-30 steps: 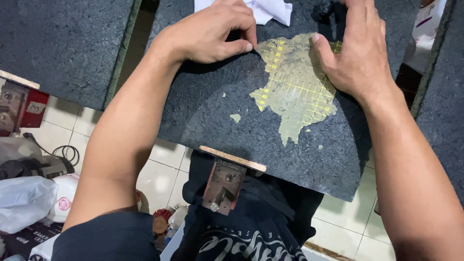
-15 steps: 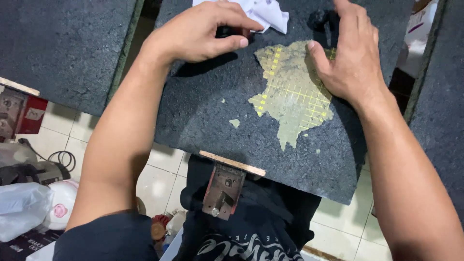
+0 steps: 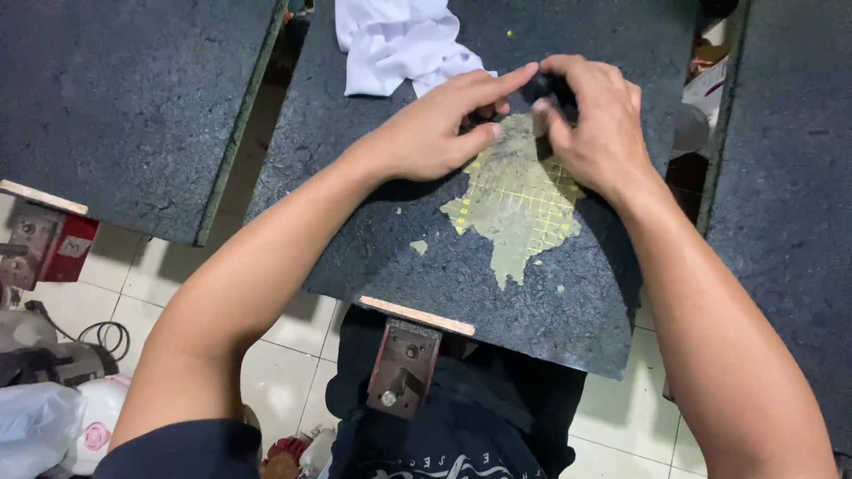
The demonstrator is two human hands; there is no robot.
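Both hands have drawn together since the earlier frame: the left hand (image 3: pixel 435 133) and right hand (image 3: pixel 599 124) now pinch a small black object (image 3: pixel 543 87) at the far edge of the yellow patch (image 3: pixel 519 208) on the dark board (image 3: pixel 373 239); a white cloth (image 3: pixel 395 44) lies beyond the patch.

Lighting even and moderately bright, from above. Soft shadows fall beneath both forearms onto the dark table (image 3: pixel 568 310) and beside the left hand (image 3: pixel 439 133). No glare on the matte surface. Focus sharp at centre; slight motion blur on the right hand (image 3: pixel 595 120). Floor tiles (image 3: pixel 284 355) pale, mildly washed.
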